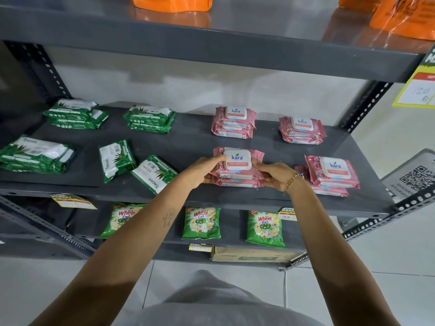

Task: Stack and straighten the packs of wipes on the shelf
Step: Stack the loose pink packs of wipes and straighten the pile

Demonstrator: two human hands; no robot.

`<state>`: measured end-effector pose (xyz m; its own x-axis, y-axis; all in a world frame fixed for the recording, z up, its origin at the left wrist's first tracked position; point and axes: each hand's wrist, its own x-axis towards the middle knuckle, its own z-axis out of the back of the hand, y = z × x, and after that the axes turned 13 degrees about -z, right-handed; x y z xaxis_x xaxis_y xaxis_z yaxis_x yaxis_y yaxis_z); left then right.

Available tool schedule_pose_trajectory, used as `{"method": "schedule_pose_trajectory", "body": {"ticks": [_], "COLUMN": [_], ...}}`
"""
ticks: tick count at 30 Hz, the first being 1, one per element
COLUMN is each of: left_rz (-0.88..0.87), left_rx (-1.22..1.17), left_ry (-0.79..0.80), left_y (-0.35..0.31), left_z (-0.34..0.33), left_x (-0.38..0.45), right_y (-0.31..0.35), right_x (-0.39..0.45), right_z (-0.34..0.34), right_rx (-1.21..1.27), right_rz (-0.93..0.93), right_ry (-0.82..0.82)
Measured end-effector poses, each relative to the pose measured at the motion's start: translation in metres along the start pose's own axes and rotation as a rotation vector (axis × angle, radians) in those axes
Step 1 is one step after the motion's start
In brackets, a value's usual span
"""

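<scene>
On the dark grey shelf (183, 142) a stack of pink wipes packs (237, 161) with a white lid lies near the front middle. My left hand (202, 171) grips its left side and my right hand (274, 176) grips its right side. Other pink stacks lie behind it (235, 122), at the back right (302, 130) and at the front right (332, 175), the last one askew. Green wipes stacks sit at the back left (75, 114), back middle (150, 118) and front left (35, 155). Two single green packs (116, 160) (154, 172) lie crooked near the front.
Green detergent bags (201, 223) stand on the shelf below, with a cardboard box (254, 255) under them. Orange bags (170, 3) sit on the shelf above. Yellow price tags (73, 201) hang on the shelf edge. A QR code sign (416, 177) stands at the right.
</scene>
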<state>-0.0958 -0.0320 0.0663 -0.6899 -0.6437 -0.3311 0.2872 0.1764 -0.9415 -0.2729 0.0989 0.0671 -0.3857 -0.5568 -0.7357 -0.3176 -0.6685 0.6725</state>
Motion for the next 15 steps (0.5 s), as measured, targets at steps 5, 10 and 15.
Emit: {"method": "schedule_pose_trajectory", "body": {"ticks": [5, 10, 15], "left_rz": [0.002, -0.009, -0.007], "left_rx": [-0.012, -0.005, -0.021], "left_ry": [-0.014, 0.004, 0.008], "left_y": [0.002, -0.001, -0.002], "left_z": [0.0, -0.001, 0.0], "left_x": [0.0, -0.001, -0.004], "right_y": [0.001, -0.002, 0.0], "right_x": [0.001, -0.004, -0.01], "right_z": [0.0, 0.0, -0.003], "right_rx": [0.005, 0.01, 0.009], "right_rz": [0.004, 0.002, 0.002], "right_ry": [-0.011, -0.011, -0.023]}}
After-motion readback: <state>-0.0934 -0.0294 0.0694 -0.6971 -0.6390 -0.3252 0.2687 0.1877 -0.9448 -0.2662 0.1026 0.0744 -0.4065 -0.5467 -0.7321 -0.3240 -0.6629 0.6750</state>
